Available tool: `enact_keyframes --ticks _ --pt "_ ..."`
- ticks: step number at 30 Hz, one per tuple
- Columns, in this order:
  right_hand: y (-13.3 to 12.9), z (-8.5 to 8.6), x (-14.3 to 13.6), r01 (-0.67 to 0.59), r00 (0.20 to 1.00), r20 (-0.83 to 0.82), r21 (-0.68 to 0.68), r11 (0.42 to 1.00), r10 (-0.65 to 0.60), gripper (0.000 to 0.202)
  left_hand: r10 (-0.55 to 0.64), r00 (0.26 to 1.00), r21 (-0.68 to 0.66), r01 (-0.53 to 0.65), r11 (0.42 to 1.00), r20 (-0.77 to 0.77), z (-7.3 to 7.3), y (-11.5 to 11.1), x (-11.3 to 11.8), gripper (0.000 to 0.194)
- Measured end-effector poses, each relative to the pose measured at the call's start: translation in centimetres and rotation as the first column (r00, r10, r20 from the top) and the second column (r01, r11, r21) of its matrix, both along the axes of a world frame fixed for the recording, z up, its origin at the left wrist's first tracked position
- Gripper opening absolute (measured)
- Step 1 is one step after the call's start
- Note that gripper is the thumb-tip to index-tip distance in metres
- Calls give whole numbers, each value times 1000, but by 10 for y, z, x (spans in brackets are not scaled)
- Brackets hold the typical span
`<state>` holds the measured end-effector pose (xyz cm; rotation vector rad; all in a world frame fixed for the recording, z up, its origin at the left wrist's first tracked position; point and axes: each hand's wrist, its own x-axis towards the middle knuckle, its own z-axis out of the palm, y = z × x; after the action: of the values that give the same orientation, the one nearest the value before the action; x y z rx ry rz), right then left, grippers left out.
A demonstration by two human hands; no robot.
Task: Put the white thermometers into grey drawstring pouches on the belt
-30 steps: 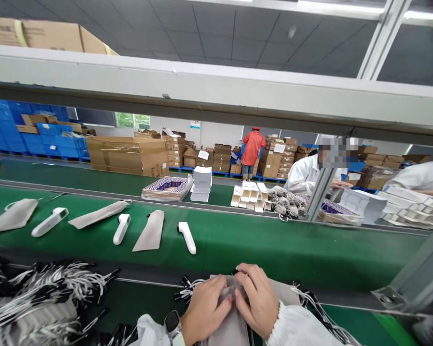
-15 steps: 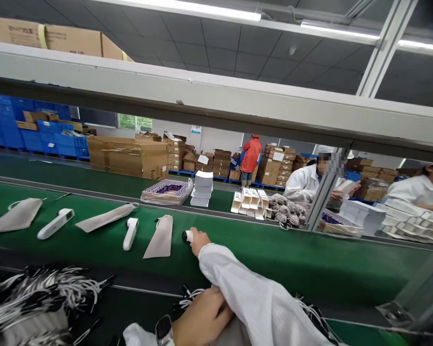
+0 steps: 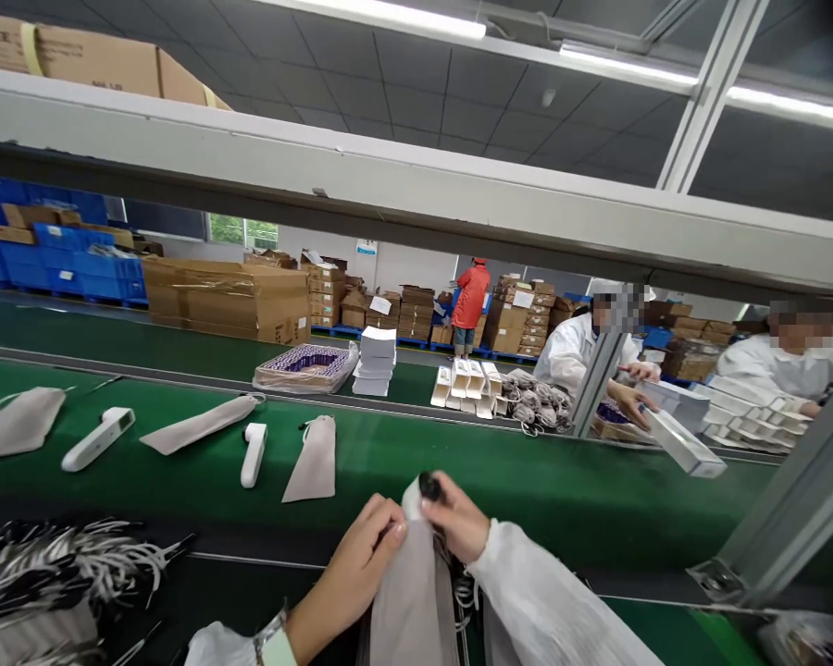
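A white device with a black tip [image 3: 414, 498] stands partly inside the mouth of a grey pouch [image 3: 408, 592]. My right hand [image 3: 458, 518] grips the device near its black tip. My left hand [image 3: 369, 546] pinches the pouch's upper edge on the other side. On the green belt [image 3: 528, 472], to the left, lie a grey pouch [image 3: 314, 462], a white device [image 3: 253, 455], another pouch [image 3: 198, 424], another device [image 3: 98, 440] and a third pouch [image 3: 19, 424].
White-corded pouches [image 3: 76, 564] are heaped at the lower left. Beyond the belt are stacked papers [image 3: 375, 361], open white boxes [image 3: 466, 384] and bundled pouches [image 3: 538, 400]. A metal post [image 3: 798, 499] rises at right. A co-worker [image 3: 569, 347] holds a box [image 3: 684, 442].
My right hand has come back from the belt with the white device to the pouch. My left hand has risen to the pouch's mouth. The co-worker's box has moved down and right.
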<state>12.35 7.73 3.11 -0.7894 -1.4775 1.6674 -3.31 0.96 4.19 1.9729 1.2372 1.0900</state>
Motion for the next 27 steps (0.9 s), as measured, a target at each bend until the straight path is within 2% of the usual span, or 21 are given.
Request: enact_keyframes --ticks 3,5,7,10,12,15,17,19,20,21,22,23,24,25,26,27 --pt "-9 -7 -3 -219 963 209 238 946 170 47 70 997 21 -69 997 -31 6 6 -4 27" --pt "-13 -2 -2 -267 937 305 314 911 170 53 57 993 2 -57 998 -103 14 7 -4 28" --pt "-18 7 2 -211 918 395 430 878 27 48 51 981 -30 -57 998 -190 25 4 -1 29" --pt "-26 19 8 -120 855 467 602 789 -226 35 103 953 -42 -120 992 -285 41 -5 7 26" --pt "-25 23 12 -97 833 465 657 748 -301 30 147 939 -54 -171 984 -310 51 -12 10 25" --pt "-5 23 29 32 805 387 728 685 -449 26 137 938 -228 -215 950 -317 65 -20 8 33" --pt "16 23 50 206 745 293 753 625 -599 29 72 972 -404 -159 901 -222 73 -26 6 38" --pt "32 27 70 362 680 196 747 557 -706 32 33 999 -544 -51 838 -43 78 -32 7 41" --pt "35 30 76 410 680 168 720 560 -714 33 38 998 -580 -1 815 53 79 -35 8 40" --pt "33 33 78 428 717 155 672 605 -679 34 60 989 -586 31 809 135 77 -37 11 38" --pt "27 35 75 395 793 158 603 693 -589 35 87 975 -560 42 827 203 75 -38 14 37" --pt "17 36 67 291 887 168 520 803 -429 36 111 959 -506 38 862 260 71 -37 18 35" --pt "5 36 55 115 963 172 431 895 -206 34 123 944 -433 23 901 306 66 -37 22 33" --pt "-8 34 41 -89 987 155 351 932 36 33 128 933 -360 2 933 336 61 -35 25 32" --pt "-19 30 26 -284 958 130 294 913 256 33 126 929 -302 -17 953 348 56 -33 28 31" --pt "-28 26 12 -397 918 94 254 882 386 34 116 935 -261 -26 965 336 52 -31 31 31"
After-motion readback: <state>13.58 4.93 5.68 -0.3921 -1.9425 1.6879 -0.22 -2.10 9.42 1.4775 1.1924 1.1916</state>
